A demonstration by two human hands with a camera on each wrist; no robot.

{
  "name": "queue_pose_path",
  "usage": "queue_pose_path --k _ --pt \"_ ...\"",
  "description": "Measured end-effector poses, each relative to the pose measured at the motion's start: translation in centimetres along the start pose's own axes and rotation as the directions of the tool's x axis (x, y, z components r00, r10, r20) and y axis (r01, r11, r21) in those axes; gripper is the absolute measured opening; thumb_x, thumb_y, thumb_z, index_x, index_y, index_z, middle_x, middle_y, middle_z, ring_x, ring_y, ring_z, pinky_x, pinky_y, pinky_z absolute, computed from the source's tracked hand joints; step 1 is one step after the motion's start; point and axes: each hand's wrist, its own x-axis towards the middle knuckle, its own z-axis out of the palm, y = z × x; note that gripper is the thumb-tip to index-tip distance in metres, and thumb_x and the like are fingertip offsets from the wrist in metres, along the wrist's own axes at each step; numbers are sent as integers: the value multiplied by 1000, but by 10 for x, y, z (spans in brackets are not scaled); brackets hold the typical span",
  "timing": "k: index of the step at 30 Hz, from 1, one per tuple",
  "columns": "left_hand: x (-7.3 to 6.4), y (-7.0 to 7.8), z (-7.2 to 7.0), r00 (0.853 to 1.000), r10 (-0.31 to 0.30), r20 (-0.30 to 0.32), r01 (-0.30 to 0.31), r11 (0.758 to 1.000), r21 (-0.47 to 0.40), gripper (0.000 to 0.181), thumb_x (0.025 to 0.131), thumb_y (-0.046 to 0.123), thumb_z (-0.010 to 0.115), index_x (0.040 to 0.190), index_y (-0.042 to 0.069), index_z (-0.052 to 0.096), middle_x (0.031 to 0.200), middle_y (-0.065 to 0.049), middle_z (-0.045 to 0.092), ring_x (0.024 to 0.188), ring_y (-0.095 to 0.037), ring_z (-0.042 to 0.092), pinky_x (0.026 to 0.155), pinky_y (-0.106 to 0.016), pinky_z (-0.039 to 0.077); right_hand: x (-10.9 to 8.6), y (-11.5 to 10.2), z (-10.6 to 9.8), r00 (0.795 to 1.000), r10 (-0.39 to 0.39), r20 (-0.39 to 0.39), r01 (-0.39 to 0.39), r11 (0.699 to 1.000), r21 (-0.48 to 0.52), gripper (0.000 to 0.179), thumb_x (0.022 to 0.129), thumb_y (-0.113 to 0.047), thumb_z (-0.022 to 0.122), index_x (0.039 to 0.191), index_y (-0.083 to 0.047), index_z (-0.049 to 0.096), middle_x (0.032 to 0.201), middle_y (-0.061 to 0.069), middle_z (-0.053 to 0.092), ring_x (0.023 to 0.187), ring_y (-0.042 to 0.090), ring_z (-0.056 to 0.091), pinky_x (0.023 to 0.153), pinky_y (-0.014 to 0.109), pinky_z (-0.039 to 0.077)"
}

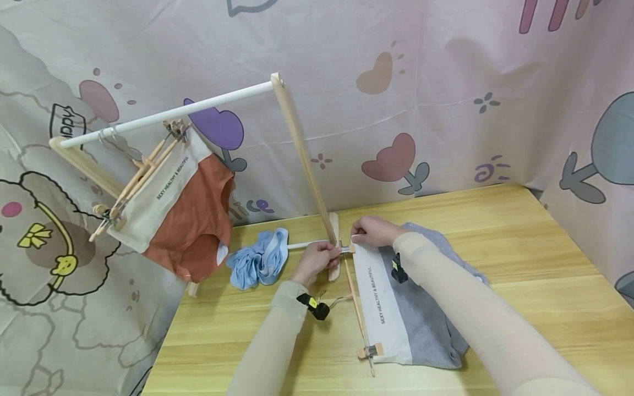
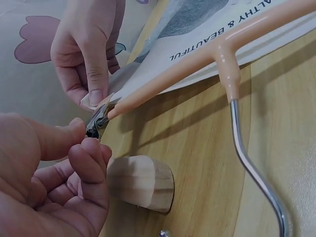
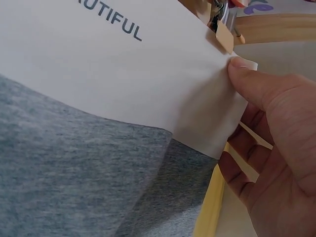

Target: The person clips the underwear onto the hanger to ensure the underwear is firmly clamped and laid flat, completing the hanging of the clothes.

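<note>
At the far clip: both hands at one corner

From my remote post, I see the left hand [image 1: 317,261] pinching the far clip [image 3: 224,38] of a hanger [image 2: 168,80]. The right hand [image 1: 378,230] pinches the near-by corner of the white waistband [image 1: 369,291] between thumb and fingers. That waistband edges the gray underpants [image 1: 428,316], spread on the worktop [image 1: 525,247] just right of the hanger. I judge the cloth light, soft and limp, apt to bunch rather than tear; the waistband corner looks the surest hold. The clip, I'd guess, wants a firm squeeze.

The left hand partly covers the clip, so I can't tell whether its jaws bite the fabric. My head view loses some gray cloth behind the right forearm [image 1: 475,308], and the right wrist view crops the lettering [image 3: 116,22].
</note>
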Motion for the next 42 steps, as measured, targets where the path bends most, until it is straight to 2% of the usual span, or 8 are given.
queue_pose_path --k 10,19,28,32,38,42 --pt "-1 5 3 1000 6 15 -7 999 49 16 103 15 72 90 6 67 78 1 64 69 -9 59 64 -19 49 3 -1 0 1000 7 7 -7 1000 14 10 104 -17 71 97 -11 75 84 -1 66 78 12 57 76 29 48" --pt "1 6 6 999 -3 39 1 999 54 16 104 15 71 90 8 65 82 0 65 71 -9 60 65 -18 51 4 -4 -1 999 30 19 -30 999 16 11 105 -18 70 98 -11 75 86 0 67 79 12 57 75 28 48" --pt "1 5 7 998 -9 55 5 996 89 18 104 19 72 92 7 68 80 1 65 67 -8 61 63 -19 52 2 -4 0 1000 -4 8 4 1000 -1 11 104 -17 71 98 -11 76 84 -1 67 78 12 56 75 28 47" --pt "-1 4 7 998 -12 56 6 995 102 19 103 22 74 95 6 70 77 -2 67 63 -10 61 58 -22 50 0 -1 -1 1000 -13 -15 13 1000 2 9 105 -18 70 100 -12 76 89 -1 71 81 11 59 79 30 50" --pt "-3 2 10 1000 13 14 -15 988 151 22 102 25 76 91 7 69 76 -1 68 61 -10 63 57 -21 51 -15 2 -7 994 -48 -101 46 999 -24 11 103 -17 72 108 -7 75 99 4 76 87 15 65 87 40 57" --pt "-4 2 12 999 32 -38 -24 981 190 23 100 25 79 89 6 71 74 -2 70 60 -10 64 57 -22 52 -37 2 -10 996 -51 -76 43 993 -107 20 104 -20 72 118 -7 74 109 7 76 99 21 69 95 45 58"
